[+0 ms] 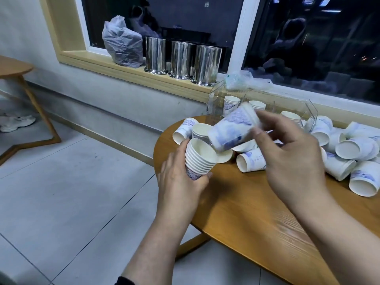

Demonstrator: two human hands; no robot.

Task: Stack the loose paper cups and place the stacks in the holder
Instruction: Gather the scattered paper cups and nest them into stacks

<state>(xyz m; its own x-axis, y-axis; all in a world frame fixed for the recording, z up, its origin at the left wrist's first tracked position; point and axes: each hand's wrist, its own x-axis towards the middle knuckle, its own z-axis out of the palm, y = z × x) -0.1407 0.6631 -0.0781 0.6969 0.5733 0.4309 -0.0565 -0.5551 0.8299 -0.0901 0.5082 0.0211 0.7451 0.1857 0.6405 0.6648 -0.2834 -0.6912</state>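
Note:
My left hand (181,179) grips a stack of several nested white paper cups (200,159) with blue print, mouth up, above the table's left edge. My right hand (292,157) pinches a single cup (232,128) by its rim. This cup is tilted, its base pointing down-left just above the stack's mouth. Many loose cups (353,159) lie on their sides across the round wooden table (257,206). A clear plastic holder (218,103) stands at the table's far side with cups (231,104) inside it.
Three steel canisters (182,58) and a plastic bag (122,46) sit on the window sill behind. Crumpled clear plastic (244,79) lies above the holder. A second wooden table (18,68) stands at far left. Grey tiled floor lies below.

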